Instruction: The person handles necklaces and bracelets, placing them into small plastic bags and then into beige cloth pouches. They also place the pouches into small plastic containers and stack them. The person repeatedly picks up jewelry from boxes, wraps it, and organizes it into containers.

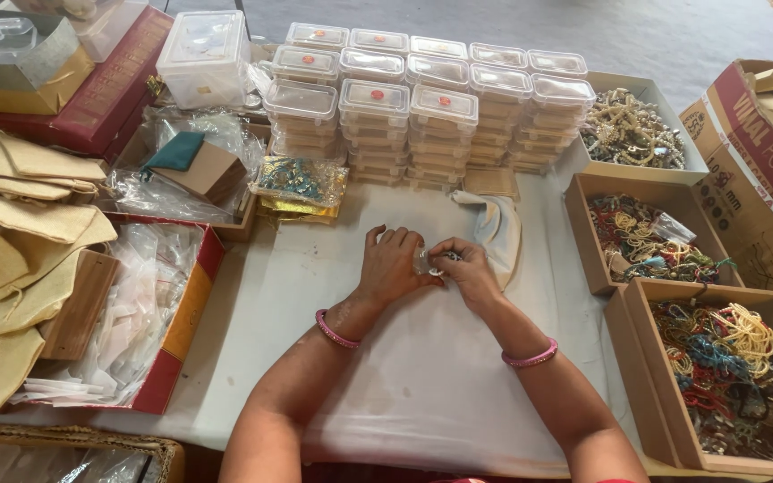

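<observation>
Far left there's a pile of beige cloth pouches (pixel 11 224), then a red-edged box (pixel 191 304) full of small clear plastic bags (pixel 127 322). Those bags look slippery and heaped high, so an elbow drifting that way could probably tip a bunch onto the floor.

In the middle, the left hand (pixel 391 266) and right hand (pixel 467 268) are pressed close together over the white cloth (pixel 404 376). Both pinch a small shiny trinket (pixel 436 262), fingertips touching around it. It's too tiny to tell exactly what it is. My worry: something that small, worked with fingertips only, could pop loose and vanish into the folds of the cloth, or roll under the cream pouch (pixel 498 228) lying just beside the right hand.

Behind the hands, stacks of clear lidded containers (pixel 422 116) stand tall and tight together; a knock could topple a column.

On the right, the open cardboard trays (pixel 637 237) hold tangled beaded threads (pixel 717 358). Reaching in carelessly would likely drag out a whole knot.
</observation>
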